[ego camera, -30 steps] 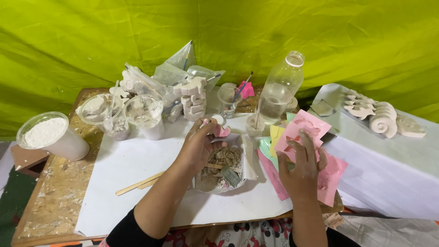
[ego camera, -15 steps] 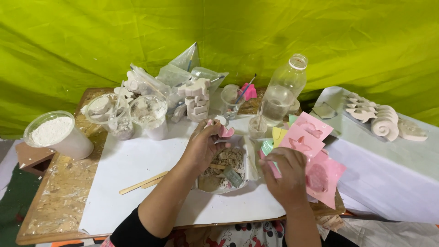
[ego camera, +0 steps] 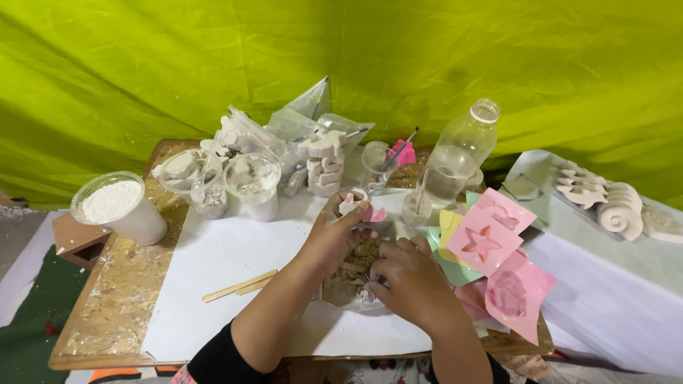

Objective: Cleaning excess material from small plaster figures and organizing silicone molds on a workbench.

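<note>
Left hand point(ego camera: 333, 238) curled around the rim of a clear bowl point(ego camera: 348, 291) at desk point(ego camera: 121, 313) centre; right hand point(ego camera: 413, 281) fingers bent over its 3 o'clock edge, grip apparently closed; pink star mould point(ego camera: 482, 243) at 2 o'clock.

I hold a small pink and white mould piece point(ego camera: 353, 206) pinched in my left fingertips, just above a clear bowl point(ego camera: 346, 293) of crumbly grey-brown plaster scraps that sits on white paper.

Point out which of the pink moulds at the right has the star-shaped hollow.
The upper-middle pink mould, beside the yellow sheet. Its hollow is a five-armed star; the others hold different shapes.
</note>
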